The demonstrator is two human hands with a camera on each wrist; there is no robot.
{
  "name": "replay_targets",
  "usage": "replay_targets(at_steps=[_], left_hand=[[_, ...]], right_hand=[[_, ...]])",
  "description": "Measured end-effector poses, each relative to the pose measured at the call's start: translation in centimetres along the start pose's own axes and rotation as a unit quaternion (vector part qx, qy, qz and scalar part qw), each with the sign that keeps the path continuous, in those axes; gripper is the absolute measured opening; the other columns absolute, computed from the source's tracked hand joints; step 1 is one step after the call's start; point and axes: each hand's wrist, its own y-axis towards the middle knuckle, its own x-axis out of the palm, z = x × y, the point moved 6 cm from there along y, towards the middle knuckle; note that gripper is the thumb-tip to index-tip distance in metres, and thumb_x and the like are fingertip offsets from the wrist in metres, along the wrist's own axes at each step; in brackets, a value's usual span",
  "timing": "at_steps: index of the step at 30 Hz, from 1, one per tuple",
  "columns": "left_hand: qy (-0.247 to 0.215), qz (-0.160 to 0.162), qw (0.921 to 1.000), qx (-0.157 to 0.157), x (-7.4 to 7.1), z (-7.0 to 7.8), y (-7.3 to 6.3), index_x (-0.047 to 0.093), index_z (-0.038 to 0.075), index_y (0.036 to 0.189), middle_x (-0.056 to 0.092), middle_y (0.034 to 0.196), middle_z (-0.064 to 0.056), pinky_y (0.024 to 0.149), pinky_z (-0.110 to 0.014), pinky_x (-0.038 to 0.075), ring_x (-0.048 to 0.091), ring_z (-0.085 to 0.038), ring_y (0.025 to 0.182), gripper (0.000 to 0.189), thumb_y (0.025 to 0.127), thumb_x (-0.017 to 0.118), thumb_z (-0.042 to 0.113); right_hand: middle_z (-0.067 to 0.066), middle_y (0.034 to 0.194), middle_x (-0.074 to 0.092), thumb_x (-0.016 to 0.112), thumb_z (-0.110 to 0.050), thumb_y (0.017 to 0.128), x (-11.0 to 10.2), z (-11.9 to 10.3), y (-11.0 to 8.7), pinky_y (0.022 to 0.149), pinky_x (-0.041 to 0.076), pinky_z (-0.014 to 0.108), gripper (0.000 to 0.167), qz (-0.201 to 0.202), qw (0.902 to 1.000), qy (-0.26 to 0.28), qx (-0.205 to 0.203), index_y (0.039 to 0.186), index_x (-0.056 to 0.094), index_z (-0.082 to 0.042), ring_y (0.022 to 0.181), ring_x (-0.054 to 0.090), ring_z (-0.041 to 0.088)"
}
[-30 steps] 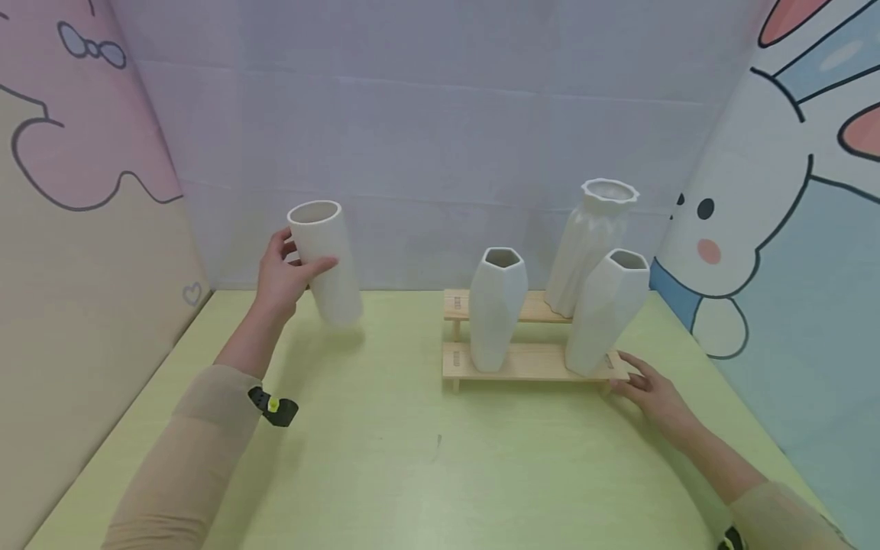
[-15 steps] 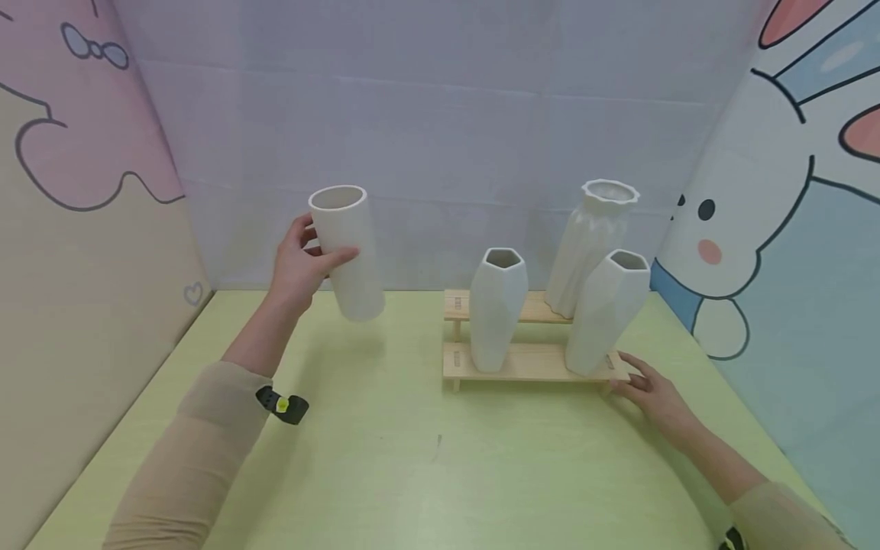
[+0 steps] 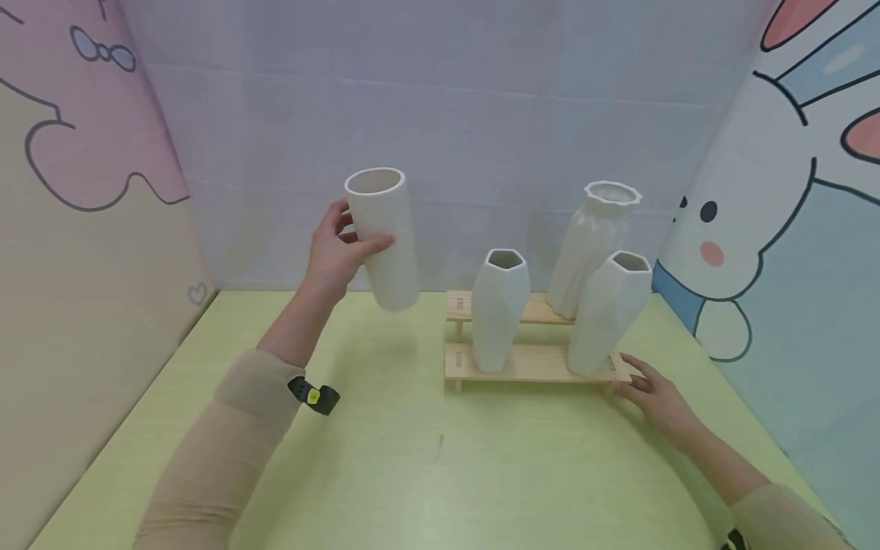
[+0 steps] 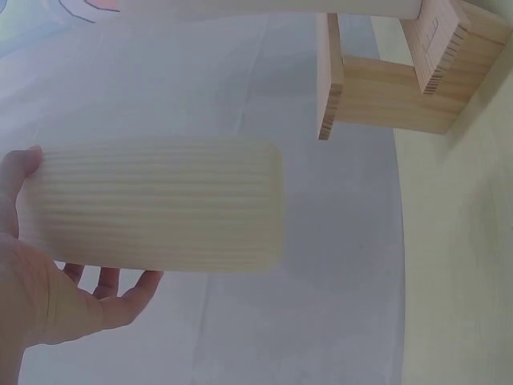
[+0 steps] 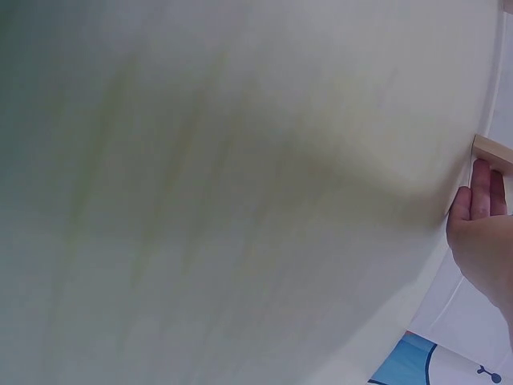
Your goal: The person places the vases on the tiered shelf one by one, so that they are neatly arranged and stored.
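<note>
My left hand [image 3: 333,256] holds a white cylindrical vase [image 3: 393,267] around its upper part, raised over the table and slightly tilted. Fine ribs run along this vase [image 4: 160,208] in the left wrist view. My right hand [image 3: 663,401] grips the right end of a two-tier wooden stand [image 3: 539,360], thumb at the front edge. In the right wrist view, fingers [image 5: 479,192] reach up to the wood. On the lower tier stand two faceted white vases, one left [image 3: 499,313] and one right [image 3: 608,317]. Behind them, a white vase with a scalloped rim [image 3: 584,244] occupies the upper tier.
The pale yellow-green table [image 3: 385,466] reaches back to a plain lavender backdrop [image 3: 440,137]. Side panels with cartoon drawings, including a rabbit [image 3: 742,229] on the right, flank the table. The stand's upper tier has bare wood [image 3: 459,304] at its left.
My left hand has carried the ribbed cylindrical vase to the right and upward, closer to the stand. The right hand, the stand and its vases have stayed in place.
</note>
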Motion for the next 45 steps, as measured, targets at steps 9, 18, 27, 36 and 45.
replay_targets(at_steps=[9,18,27,36,45], left_hand=[[-0.029,-0.021,0.9991,0.022,3.0,0.8,0.6,0.045,0.022,0.135,0.051,0.130,-0.005,0.094,-0.046,0.047,0.053,-0.026,0.113,0.074,0.072,0.082,0.015],[-0.049,-0.038,0.9972,0.042,5.2,0.9,1.2,0.047,0.020,0.134,0.052,0.128,-0.006,0.092,-0.044,0.048,0.054,-0.027,0.111,0.072,0.072,0.082,0.013],[-0.056,-0.052,0.9964,0.037,7.4,0.6,1.7,0.047,0.020,0.134,0.053,0.128,-0.006,0.094,-0.043,0.048,0.055,-0.026,0.112,0.071,0.072,0.082,0.014],[-0.046,-0.077,0.9947,0.050,9.7,-0.3,2.7,0.048,0.021,0.133,0.053,0.130,-0.003,0.093,-0.043,0.048,0.054,-0.025,0.113,0.069,0.073,0.082,0.020],[-0.040,-0.102,0.9922,0.060,11.5,-0.9,3.4,0.046,0.022,0.136,0.052,0.132,-0.003,0.093,-0.043,0.048,0.054,-0.024,0.114,0.072,0.074,0.082,0.022]], right_hand=[[0.036,0.144,0.026,0.053,-0.046,0.094,0.0,-0.1,-0.1,0.102,0.028,0.066,0.081,-0.002,1.0000,0.000,0.002,0.152,0.010,-0.011,0.133,0.026,0.051],[0.035,0.143,0.028,0.053,-0.046,0.094,0.0,-0.4,-0.3,0.102,0.028,0.065,0.080,-0.004,1.0000,0.002,0.000,0.152,0.010,-0.010,0.132,0.029,0.050],[0.035,0.142,0.030,0.054,-0.046,0.093,0.1,-0.4,-0.3,0.102,0.027,0.065,0.081,-0.001,1.0000,0.003,0.001,0.152,0.011,-0.010,0.132,0.029,0.050],[0.034,0.142,0.031,0.054,-0.045,0.094,0.1,-0.3,-0.4,0.101,0.028,0.065,0.081,-0.005,1.0000,0.004,0.003,0.152,0.009,-0.011,0.132,0.031,0.049],[0.034,0.141,0.034,0.054,-0.043,0.094,0.0,-0.3,-0.3,0.101,0.028,0.065,0.079,-0.002,0.9999,0.013,-0.005,0.152,0.011,-0.011,0.131,0.033,0.049]])
